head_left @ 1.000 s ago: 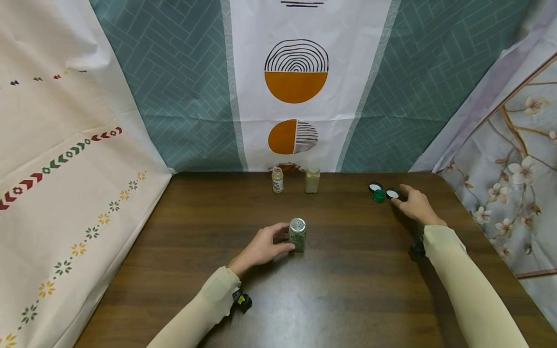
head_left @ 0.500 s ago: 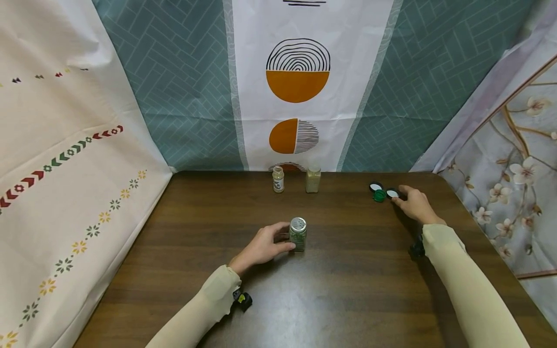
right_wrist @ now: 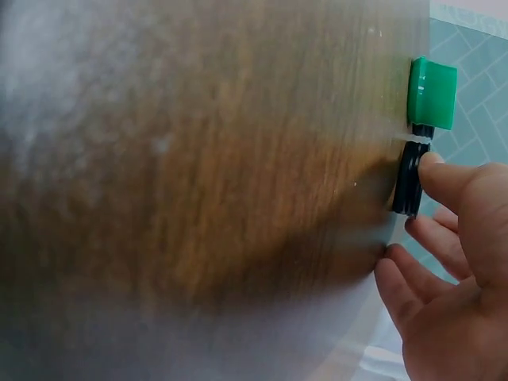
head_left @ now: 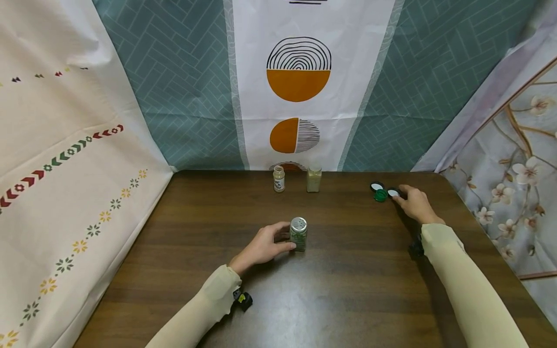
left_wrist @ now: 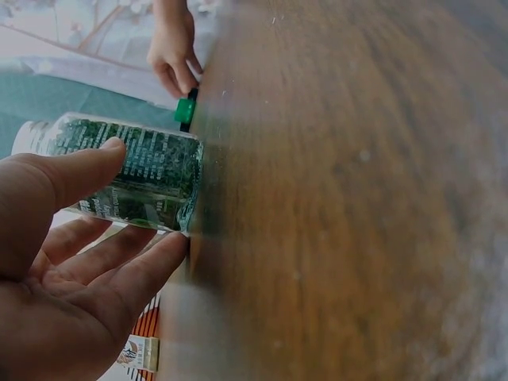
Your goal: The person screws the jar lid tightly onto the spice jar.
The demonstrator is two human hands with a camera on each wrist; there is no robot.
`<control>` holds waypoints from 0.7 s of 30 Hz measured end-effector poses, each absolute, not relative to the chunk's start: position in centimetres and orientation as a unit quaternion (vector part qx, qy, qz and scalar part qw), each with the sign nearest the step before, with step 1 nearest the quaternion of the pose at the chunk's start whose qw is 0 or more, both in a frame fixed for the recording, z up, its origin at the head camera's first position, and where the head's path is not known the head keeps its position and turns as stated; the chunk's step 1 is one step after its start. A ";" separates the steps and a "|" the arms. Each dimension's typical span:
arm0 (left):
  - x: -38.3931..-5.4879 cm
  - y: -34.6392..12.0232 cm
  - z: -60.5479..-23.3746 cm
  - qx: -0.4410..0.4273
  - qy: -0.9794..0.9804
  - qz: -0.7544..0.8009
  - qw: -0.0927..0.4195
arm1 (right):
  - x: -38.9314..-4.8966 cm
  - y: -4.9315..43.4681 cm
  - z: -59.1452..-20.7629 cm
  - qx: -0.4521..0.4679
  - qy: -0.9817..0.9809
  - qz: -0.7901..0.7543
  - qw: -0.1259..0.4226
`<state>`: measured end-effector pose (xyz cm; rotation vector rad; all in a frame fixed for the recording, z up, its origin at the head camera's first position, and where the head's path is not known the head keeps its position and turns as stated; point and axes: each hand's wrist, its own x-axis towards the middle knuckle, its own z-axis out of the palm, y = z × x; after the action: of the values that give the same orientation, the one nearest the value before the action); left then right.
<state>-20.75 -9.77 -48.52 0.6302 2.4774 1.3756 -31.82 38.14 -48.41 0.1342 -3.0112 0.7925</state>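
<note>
Patterned cloths wall in a dark wood-grain table (head_left: 348, 295): a teal-and-white hanging (head_left: 191, 96) printed with orange half-circles at the back, an embroidered cream cloth (head_left: 56, 125) on the left and a blossom-print cloth (head_left: 518, 208) on the right. Near the middle of the table, a person's left hand (head_left: 264, 245) grips a clear glass jar of green herbs (head_left: 298, 240), thumb on one side and fingers curled toward the other. The jar stands upright, its perforated silver shaker top (head_left: 299, 224) facing up and white lettering showing on its side.

At the far right of the table, the right hand (head_left: 415, 205) pinches a round black lid (head_left: 393, 193) between thumb and fingers, the lid's white inside turned upward. Just beside it sit a ribbed green cap (head_left: 380, 195) and a second black lid (head_left: 376, 186), also white side up. Along the back edge, a small labelled bottle (head_left: 279, 180) stands left of a squarish glass jar with pale tan contents (head_left: 314, 181), the two near each other but apart. Pale yellow sleeves (head_left: 461, 270) cover both arms.
</note>
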 end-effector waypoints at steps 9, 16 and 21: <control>-20.7 -9.8 -48.6 0.217 0.845 0.472 0.122 | -32.1 38.0 -48.3 0.045 -0.968 0.247 0.019; -20.7 -9.8 -48.5 0.218 0.844 0.476 0.120 | -32.1 38.1 -48.5 0.051 -0.969 0.241 0.025; -20.7 -9.9 -48.5 0.218 0.843 0.477 0.122 | -31.8 38.1 -48.1 0.050 -0.967 0.249 0.029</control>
<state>-20.67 -9.89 -48.47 0.6363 2.4590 1.3923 -31.78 38.11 -48.07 0.1537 -2.9820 0.7676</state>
